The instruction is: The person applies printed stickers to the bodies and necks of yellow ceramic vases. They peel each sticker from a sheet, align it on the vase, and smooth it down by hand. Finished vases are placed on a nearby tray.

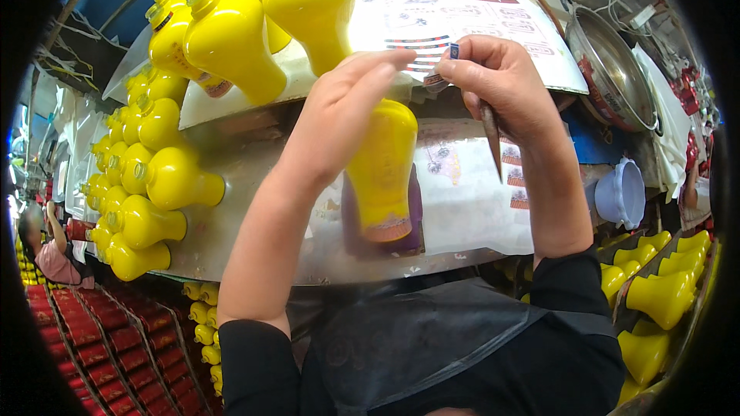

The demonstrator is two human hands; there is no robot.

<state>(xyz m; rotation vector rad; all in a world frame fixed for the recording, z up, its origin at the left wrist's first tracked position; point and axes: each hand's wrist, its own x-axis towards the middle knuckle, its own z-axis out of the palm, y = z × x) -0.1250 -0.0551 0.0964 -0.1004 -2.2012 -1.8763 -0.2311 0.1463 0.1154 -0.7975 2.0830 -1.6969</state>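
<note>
A glossy yellow vase-shaped bottle (383,166) stands in front of me at a dark purple block or pad (351,235), with a patterned band round its narrow lower end. My left hand (339,112) is open beside the bottle's upper part, fingers stretched out and partly covering it; I see nothing in it. Above and to the right, my right hand (501,81) pinches a small dark printed decal strip (437,79) between thumb and fingers. A thin brown pointed tool (491,139) is tucked in the same hand, tip down.
Several yellow bottles (235,38) stand on a raised white board (532,11) with printed sheets; more (162,173) crowd the table's left. At right are a metal basin (617,62), a pale blue bucket (620,192) and racked bottles (659,293). Another person (58,258) is far left.
</note>
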